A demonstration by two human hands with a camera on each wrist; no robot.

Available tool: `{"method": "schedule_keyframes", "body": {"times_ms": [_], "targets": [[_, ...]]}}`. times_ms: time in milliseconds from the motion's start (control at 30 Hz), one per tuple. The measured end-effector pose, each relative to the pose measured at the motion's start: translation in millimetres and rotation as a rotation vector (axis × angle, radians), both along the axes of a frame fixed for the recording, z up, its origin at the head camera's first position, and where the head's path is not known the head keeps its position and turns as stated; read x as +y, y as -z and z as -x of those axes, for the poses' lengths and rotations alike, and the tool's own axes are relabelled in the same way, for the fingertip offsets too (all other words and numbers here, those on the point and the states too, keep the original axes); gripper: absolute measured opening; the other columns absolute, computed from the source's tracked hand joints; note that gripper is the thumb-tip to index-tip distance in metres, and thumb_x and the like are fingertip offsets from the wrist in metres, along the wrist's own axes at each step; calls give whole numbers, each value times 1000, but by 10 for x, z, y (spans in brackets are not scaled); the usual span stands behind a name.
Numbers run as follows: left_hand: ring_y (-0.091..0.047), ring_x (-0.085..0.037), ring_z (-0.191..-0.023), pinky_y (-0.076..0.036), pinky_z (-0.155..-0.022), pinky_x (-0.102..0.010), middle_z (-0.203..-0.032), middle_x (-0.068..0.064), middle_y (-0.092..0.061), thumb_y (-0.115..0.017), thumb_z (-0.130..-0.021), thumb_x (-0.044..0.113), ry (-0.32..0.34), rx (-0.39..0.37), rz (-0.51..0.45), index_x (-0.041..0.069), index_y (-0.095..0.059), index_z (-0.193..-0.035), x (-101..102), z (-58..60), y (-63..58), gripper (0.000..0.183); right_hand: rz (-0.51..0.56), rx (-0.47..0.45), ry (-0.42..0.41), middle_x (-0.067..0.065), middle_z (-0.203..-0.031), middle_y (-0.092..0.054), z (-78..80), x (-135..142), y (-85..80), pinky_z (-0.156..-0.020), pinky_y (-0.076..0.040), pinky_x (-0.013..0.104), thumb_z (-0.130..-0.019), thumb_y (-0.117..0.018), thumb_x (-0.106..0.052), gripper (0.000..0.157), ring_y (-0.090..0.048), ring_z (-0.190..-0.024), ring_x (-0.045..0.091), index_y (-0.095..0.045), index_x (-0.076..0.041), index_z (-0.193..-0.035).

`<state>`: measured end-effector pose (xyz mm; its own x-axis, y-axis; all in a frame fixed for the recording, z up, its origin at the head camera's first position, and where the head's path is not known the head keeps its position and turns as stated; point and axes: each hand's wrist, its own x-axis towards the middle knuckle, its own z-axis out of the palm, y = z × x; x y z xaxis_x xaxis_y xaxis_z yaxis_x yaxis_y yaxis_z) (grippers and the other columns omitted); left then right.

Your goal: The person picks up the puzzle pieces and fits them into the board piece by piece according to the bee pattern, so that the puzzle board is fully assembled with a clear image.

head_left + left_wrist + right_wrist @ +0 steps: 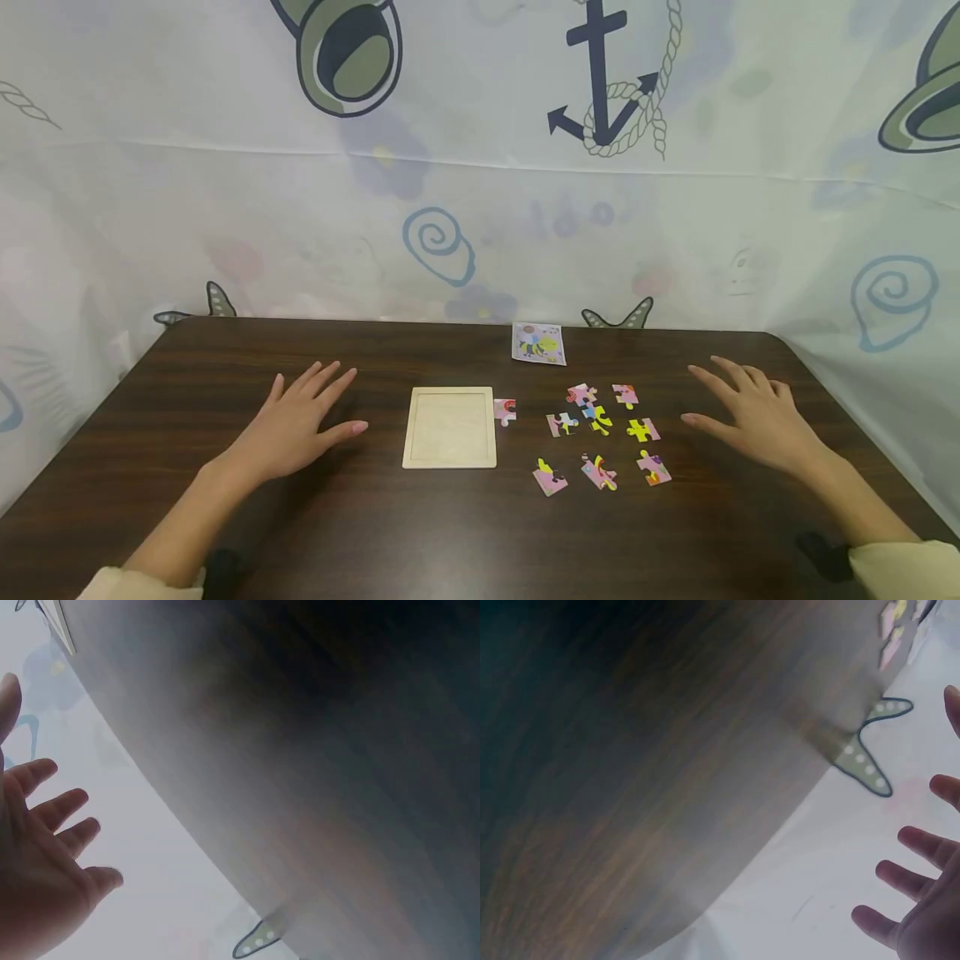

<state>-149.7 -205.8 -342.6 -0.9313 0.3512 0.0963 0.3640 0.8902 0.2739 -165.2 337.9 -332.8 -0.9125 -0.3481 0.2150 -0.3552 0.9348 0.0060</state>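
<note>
Nine pieces (599, 421) lie between the left hand (296, 429) and the right hand (761, 421): eight nearer to the right hand, and one just beside the tray (450, 429), on its side away from the left. Both are spread and hold nothing. The tray is nearest to the left hand. The pieces look light and stiff but thin, so pinching by opposite edges seems better, as they may bend
</note>
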Motion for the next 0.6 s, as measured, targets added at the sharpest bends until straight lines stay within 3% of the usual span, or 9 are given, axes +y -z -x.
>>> {"method": "schedule_keyframes", "body": {"times_ms": [200,400,600], "targets": [[-33,-46,-123,-21,-94,-65,-135,-27,-37,-56,-86,49,48,2,-70,0,-37,-137,116,36,24,73,28,17,-41,23,-132,-37,0,-154,-53,-80,-25,64,-82,-63,-47,66,-35,-114,46,-43,-11,-133],[-41,-42,-118,-37,-89,-54,-129,-24,-44,-64,-85,33,86,-100,-175,-4,-43,-131,283,54,37,63,47,-38,-67,22,-131,-38,15,-323,-93,-81,-25,62,-82,-65,-40,61,-36,-115,44,-46,-8,-131],[-52,-34,-105,-43,-84,-46,-114,-16,-54,-68,-83,20,117,-129,-264,-5,-53,-119,447,84,55,46,60,-78,-109,23,-129,-42,49,-515,-101,-81,-26,61,-80,-69,-34,57,-38,-114,45,-51,-7,-127]]}}
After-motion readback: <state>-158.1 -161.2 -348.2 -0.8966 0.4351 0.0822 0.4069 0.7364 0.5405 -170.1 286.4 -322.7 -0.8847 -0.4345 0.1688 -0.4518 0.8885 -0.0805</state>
